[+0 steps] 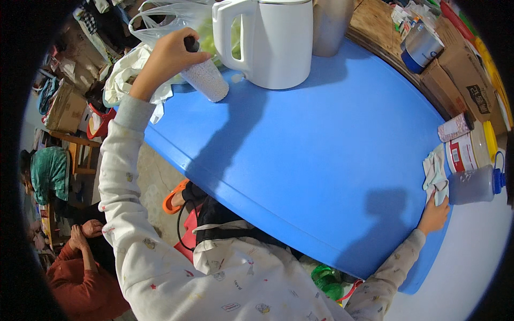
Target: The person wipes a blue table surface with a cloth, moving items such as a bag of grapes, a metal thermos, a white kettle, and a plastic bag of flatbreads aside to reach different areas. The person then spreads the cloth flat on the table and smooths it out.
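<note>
At the upper left, my left hand (170,56) grips the dark cap of a clear bottle (207,82) filled with small white beads. The bottle looks tilted, and I cannot tell whether its base touches the blue tabletop (321,132). A white electric kettle (281,44) stands just right of it, handle towards the bottle. Over at the right edge of the tabletop, my right hand (433,216) holds a crumpled pale cloth (435,172). Beside that cloth are a translucent bottle with a blue cap (472,186) and a clear jar with a red-and-white label (461,152).
A jar of pinkish beads (455,127) and cardboard boxes (461,76) line the right side. Behind my left hand lie a plastic bag (160,18) with green contents and white crumpled fabric (130,72). A person in a rust-coloured top (86,289) sits at lower left.
</note>
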Action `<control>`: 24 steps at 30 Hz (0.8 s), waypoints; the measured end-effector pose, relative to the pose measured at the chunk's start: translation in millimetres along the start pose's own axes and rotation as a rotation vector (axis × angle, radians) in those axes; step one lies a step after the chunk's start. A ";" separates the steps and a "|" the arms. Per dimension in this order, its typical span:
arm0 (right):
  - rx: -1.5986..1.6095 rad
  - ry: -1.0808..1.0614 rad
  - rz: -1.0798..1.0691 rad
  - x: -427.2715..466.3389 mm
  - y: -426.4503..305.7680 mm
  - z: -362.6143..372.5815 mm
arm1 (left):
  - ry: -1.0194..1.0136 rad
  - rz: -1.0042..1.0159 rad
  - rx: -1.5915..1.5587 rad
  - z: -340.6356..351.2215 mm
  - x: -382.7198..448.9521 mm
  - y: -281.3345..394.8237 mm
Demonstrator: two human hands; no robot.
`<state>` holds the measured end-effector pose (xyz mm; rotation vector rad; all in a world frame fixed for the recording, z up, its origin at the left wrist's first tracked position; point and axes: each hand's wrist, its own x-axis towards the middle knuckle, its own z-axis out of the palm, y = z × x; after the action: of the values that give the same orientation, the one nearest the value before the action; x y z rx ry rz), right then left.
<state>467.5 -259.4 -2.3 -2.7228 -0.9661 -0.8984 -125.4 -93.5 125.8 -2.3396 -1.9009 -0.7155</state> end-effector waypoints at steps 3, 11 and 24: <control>-0.012 -0.026 0.011 1.5 -2.7 -0.6 | 0.019 0.078 0.035 7.3 11.9 -4.5; 0.020 0.024 0.021 -2.9 -6.1 -1.6 | -0.021 0.250 0.005 0.9 16.5 -27.1; 0.436 -0.003 -0.069 1.0 11.1 7.2 | 0.030 0.263 0.074 7.9 11.1 -21.6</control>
<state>478.4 -265.5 -6.6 -2.3359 -1.1116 -0.6040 -141.4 -75.5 117.5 -2.4518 -1.5379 -0.6392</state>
